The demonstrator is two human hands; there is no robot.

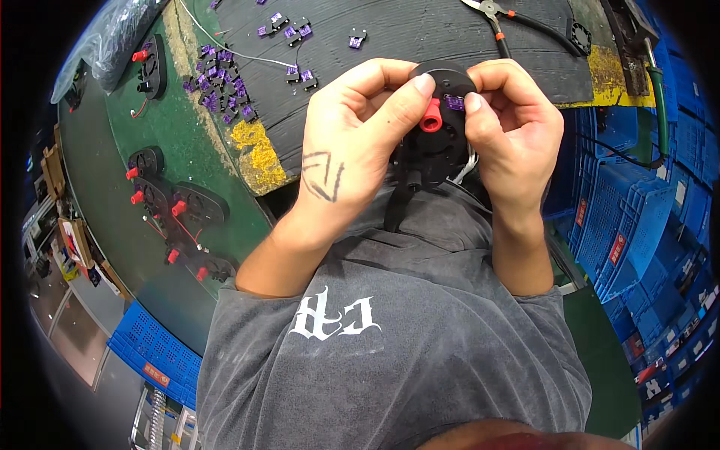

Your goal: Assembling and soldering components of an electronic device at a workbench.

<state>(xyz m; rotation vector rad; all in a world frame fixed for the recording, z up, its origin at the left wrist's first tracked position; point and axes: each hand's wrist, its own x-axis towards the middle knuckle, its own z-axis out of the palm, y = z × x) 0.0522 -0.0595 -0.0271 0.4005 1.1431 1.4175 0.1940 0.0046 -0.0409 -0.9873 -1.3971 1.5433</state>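
Observation:
Both hands hold a black plastic housing (441, 156) with rounded ends in front of my chest. My left hand (360, 124) grips its left rim, with the thumb on the face and the fingers curled behind. A red tubular fitting (430, 118) sticks out just below that thumb. My right hand (516, 120) is closed at the right rim, its thumb tip touching a small purple-and-black part (454, 102). That part lies against the face of the housing; I cannot tell how far it is seated. Pale wires (470, 163) hang beside the housing.
More purple-and-black parts (223, 84) are heaped on the black worktop (405, 30). Cutting pliers (492, 10) lie at the far side. Similar black housings (204, 202) with red fittings rest on the green surface (97, 161) at left. Blue crates (622, 217) stand at right.

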